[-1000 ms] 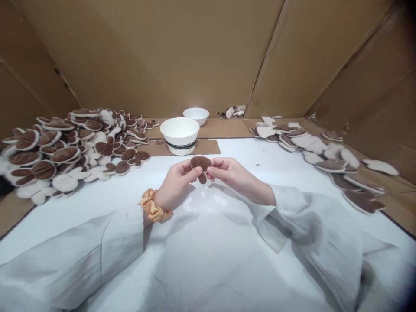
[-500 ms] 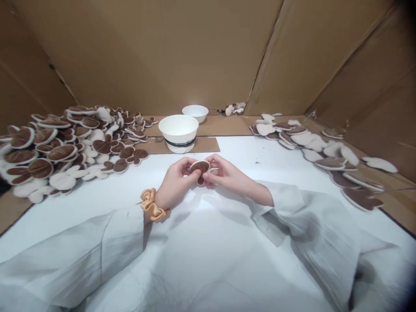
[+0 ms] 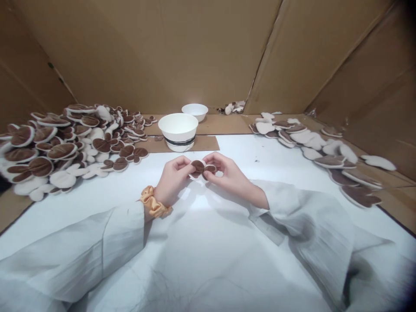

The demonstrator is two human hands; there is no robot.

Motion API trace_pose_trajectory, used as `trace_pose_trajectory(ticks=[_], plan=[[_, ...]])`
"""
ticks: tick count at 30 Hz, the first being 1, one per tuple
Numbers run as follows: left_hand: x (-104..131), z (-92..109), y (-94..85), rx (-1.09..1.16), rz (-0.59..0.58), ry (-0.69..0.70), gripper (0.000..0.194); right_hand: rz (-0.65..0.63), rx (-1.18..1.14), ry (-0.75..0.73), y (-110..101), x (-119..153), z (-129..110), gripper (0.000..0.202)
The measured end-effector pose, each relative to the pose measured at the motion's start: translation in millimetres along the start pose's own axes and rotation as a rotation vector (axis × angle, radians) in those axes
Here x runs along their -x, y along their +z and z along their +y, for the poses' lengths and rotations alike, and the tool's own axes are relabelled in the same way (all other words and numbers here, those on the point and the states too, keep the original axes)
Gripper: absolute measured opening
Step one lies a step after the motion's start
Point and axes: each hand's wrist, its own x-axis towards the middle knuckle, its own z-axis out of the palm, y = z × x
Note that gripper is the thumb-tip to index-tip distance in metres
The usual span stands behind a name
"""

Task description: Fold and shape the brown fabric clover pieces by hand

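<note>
Two hands worked on a single piece in the head view, the only view supplied. The plush piece (image 3: 197, 166), brown on the faces in sight with pale edging, was between the hands, apparently raised just above the tabletop (image 3: 195, 247), on the far side of its middle and well in from its left and right edges.

Grip: the left hand (image 3: 173, 180) pinched the left lobe between thumb and fingers. The right hand (image 3: 229, 175) pinched the right part likewise, its thumb at the lower rim. Both pinches were closed on the piece, with little gap beyond its thickness; the fingertips behind were hidden.

Handling: the step appeared to be two-handed shaping or turning of the piece. Doing it well called for light, even pressure at the rims, leaving the narrow joint between the lobes uncovered. Uneven pulling could have strained that joint. Small fingertip movements would have suited so soft a part.

Surroundings: the banded bowl (image 3: 178, 125) stood beyond the hands, on a cardboard strip (image 3: 208, 144) at the tabletop's far edge; the smaller bowl (image 3: 196, 111) stood behind it. A heap of pieces (image 3: 61, 151) occupied the far left corner. A looser spread of larger pieces (image 3: 302, 137) ran along the right edge.
</note>
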Motion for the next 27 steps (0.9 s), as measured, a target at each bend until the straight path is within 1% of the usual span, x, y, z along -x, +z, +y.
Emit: trace_pose_trajectory(ticks=[4,9,11,14,17,19,21,23,25,27], plan=[[-0.6,-2.9,-1.2,-0.006,0.026,-0.017,0.007,0.038,-0.017,0.048,1.7,1.1,-1.9,0.017],[-0.1,-5.5,-0.3,0.019,0.041,-0.068,0.009,-0.006,-0.192,0.179,4.9,3.3,-2.1,0.023],[-0.1,-6.2,0.0,0.037,0.035,-0.093,0.010,0.019,-0.244,0.218,5.1,3.1,-1.6,0.023],[-0.7,-6.2,-0.6,0.039,-0.004,-0.099,0.013,0.079,-0.276,0.198,3.4,1.7,-0.6,0.022],[-0.5,-4.2,-2.4,0.005,0.003,-0.034,0.018,0.113,-0.244,0.163,0.8,0.6,0.6,0.018],[1.0,-2.4,-3.5,-0.030,0.015,0.058,0.022,0.124,-0.220,0.155,-0.6,0.3,1.9,0.014],[3.4,-1.1,-4.1,-0.076,-0.009,0.170,0.025,0.134,-0.211,0.141,-1.2,0.1,3.3,0.012],[5.9,-1.1,-4.1,-0.116,-0.055,0.246,0.025,0.136,-0.202,0.119,-1.3,0.0,4.3,0.010],[7.7,-2.1,-3.7,-0.133,-0.093,0.261,0.025,0.127,-0.199,0.097,-0.9,-0.2,4.4,0.008],[8.4,-3.3,-3.5,-0.129,-0.118,0.248,0.023,0.116,-0.204,0.088,-0.5,-0.3,3.6,0.007]])
